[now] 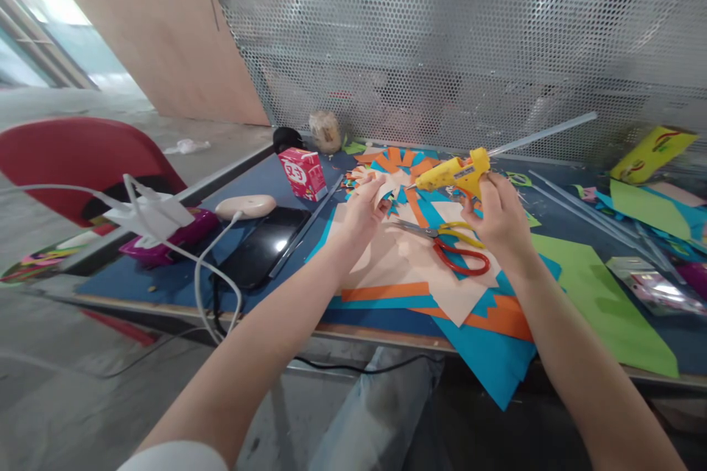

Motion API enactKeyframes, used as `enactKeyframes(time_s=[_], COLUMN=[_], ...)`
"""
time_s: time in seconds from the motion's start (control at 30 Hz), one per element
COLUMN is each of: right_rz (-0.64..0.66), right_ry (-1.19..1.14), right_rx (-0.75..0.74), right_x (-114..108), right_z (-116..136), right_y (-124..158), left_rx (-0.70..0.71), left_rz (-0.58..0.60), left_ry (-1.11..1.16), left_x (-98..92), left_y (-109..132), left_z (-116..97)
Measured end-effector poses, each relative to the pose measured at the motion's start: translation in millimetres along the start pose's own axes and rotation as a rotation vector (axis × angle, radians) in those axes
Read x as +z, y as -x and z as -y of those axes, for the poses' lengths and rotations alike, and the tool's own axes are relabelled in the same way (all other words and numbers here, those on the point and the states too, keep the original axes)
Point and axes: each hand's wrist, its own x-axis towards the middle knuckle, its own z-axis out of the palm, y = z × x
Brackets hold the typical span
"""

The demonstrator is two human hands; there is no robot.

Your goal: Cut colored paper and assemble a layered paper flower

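Observation:
A yellow hot glue gun [456, 173] is in my right hand [500, 217], fingers wrapped round its handle, with a long clear glue stick [544, 134] poking out of its back. Its nozzle points left, close to a small pale paper piece [385, 190] pinched in my left hand [361, 215]. Just behind lie orange and blue paper strips [406, 157] arranged like a fringe. Between my hands, scissors with red and yellow handles [461, 259] rest on peach paper sheets [398, 261]. Whether the nozzle touches the paper, I cannot tell.
A black phone [265, 246], a pink box [303, 173] and a white power adapter [149, 217] with cables are on the left. Green paper [599, 302], glue sticks [602, 221] and a yellow box [652, 154] lie right. A perforated metal panel [442, 37] stands behind the table.

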Motion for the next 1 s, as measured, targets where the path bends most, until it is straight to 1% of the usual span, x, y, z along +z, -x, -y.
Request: enactKeyframes(time_s=[0.2,0.33,0.4,0.6,0.83,0.9,1.0], right_rz=[-0.039,-0.123,-0.149,-0.154,-0.085,-0.090,-0.122], right_ry=[0.078,0.136,0.149,0.133,0.111,0.098,0.107], right_rx=[-0.074,-0.175,-0.196,-0.189,-0.135,-0.145,-0.200], right_x=[-0.5,-1.4,-1.8,-3.2,-3.4,-3.9,-4.9], right_z=[1.1,2.3,2.7,1.1,-3.4,-3.2,-2.3], right_y=[-0.2,-2.2,-3.4,-3.9,-0.7,-1.0,-2.4], left_rx=[0.001,0.014,0.014,0.019,0.015,0.021,0.032], left_rz=[-0.008,-0.027,-0.035,-0.022,-0.031,-0.025,-0.010], left_ry=[0.014,0.019,0.020,0.024,0.047,0.047,0.049], left_x=[-0.8,-1.8,-2.1,-3.0,-2.3,-2.6,-2.9], left_y=[-0.3,-1.4,-2.1,-3.7,-3.9,-4.4,-4.9], left_z=[0.8,2.2,2.8,2.6,0.6,0.6,0.6])
